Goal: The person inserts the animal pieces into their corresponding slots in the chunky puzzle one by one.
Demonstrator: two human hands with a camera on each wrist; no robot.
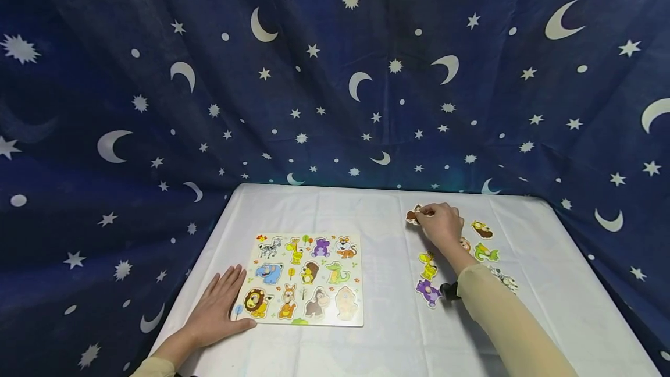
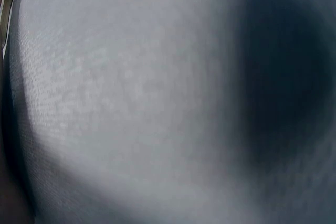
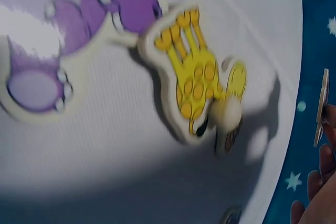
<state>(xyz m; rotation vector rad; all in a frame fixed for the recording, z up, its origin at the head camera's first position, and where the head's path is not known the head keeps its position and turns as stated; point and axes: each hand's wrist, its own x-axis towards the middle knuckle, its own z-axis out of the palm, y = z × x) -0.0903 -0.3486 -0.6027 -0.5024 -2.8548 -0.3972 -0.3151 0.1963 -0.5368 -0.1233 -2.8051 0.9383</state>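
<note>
My right hand (image 1: 441,224) pinches a brown animal puzzle piece (image 1: 411,216) over the far right part of the table. In the right wrist view that piece (image 3: 322,108) shows edge-on at my fingertips, raised off the cloth. Spread out flat, my left hand (image 1: 216,311) rests by the left edge of the animal puzzle board (image 1: 357,317), thumb at its lower left corner. Nearer than the right hand lie a giraffe piece (image 1: 428,266) and a purple hippo piece (image 1: 428,293). The giraffe piece (image 3: 198,74) carries a round knob.
Right of the right forearm lie a hedgehog piece (image 1: 482,229), a green crocodile piece (image 1: 486,252) and a zebra piece (image 1: 503,279); the sleeve partly covers that area. A white cloth (image 1: 387,342) covers the table. Behind it hangs a dark blue curtain (image 1: 335,98) with moons and stars.
</note>
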